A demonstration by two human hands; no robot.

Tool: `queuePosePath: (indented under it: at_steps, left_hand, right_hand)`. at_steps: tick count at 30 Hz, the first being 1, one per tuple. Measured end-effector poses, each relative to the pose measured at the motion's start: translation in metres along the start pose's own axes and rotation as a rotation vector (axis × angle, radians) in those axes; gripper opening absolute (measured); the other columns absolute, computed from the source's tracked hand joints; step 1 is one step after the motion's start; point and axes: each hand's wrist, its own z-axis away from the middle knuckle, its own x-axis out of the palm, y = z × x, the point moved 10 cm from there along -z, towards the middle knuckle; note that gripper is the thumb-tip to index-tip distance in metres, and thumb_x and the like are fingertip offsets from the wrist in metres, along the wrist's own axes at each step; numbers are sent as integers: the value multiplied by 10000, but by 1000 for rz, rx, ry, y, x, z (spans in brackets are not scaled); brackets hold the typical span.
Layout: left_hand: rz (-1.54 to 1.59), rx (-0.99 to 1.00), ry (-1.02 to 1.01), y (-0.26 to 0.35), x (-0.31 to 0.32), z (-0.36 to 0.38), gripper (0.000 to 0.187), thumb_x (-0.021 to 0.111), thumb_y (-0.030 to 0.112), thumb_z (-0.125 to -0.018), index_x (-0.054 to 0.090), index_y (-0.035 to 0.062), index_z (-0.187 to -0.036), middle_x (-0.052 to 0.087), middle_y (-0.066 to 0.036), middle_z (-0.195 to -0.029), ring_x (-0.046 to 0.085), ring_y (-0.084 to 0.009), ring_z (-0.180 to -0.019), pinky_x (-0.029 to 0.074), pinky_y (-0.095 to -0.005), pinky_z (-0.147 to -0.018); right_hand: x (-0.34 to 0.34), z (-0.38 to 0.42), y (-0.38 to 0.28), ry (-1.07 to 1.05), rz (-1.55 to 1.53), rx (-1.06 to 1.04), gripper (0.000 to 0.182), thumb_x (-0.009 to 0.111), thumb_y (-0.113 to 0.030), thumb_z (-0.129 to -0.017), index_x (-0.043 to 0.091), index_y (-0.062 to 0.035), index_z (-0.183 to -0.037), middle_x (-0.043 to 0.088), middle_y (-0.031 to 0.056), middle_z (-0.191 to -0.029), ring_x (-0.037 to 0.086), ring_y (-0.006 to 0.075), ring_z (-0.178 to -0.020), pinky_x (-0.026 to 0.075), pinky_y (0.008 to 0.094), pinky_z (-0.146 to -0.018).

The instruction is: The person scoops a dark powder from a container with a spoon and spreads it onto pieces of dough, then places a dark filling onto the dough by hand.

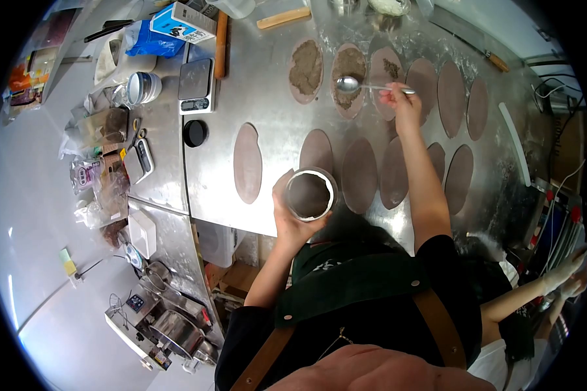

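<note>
My left hand (297, 218) is wrapped round a round clear jar (308, 194) with dark contents, held above the table's front edge. In my right hand (400, 103) is the handle of a metal spoon (347, 84), its bowl over an oval dough piece (349, 64) bearing a grey-brown crumbly filling. Left of that lies another oval (306, 70) spread with the same filling. The oval (383, 65) to the right carries a small heap of it. Several bare ovals, such as one at the right (451, 98) and one at the left (248, 163), lie in two rows.
On the steel table (222, 104) are a scale (196, 85), a black lid (195, 133), a rolling pin (222, 45), a milk carton (182, 23) and a long knife (469, 43). A co-worker's gloved hands (567, 274) show at lower right.
</note>
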Motion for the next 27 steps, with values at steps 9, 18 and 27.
queuePosePath:
  at_steps: [9,18,27]
  left_hand:
    - [2,31,-6,1,2,-3,1027,907,159,-546,337,-34,-1378,474,-196,-1298,521,-317,-1189,435,-413,-1001]
    - [7,45,-13,4,4,-2,1027,908,167,-550,337,-29,-1381,473,-193,-1301,518,-315,-1193,433,-411,-1004]
    - [-38,10,-53,4,4,-4,1017,897,169,-570,303,-8,-1376,425,-207,-1360,513,-317,-1229,442,-418,-1032]
  right_hand:
    - [-32,25,18,-2,52,43,214,599,-182,-980,665,19,-1015,696,113,-871,659,148,-715,559,268,-675]
    - [-36,2,8,102,-32,28,215,612,-182,-970,664,25,-1002,695,121,-866,659,168,-721,557,273,-662]
    - [8,-54,-8,94,-31,-57,186,604,-153,-966,661,24,-976,697,126,-858,660,167,-701,561,279,-628]
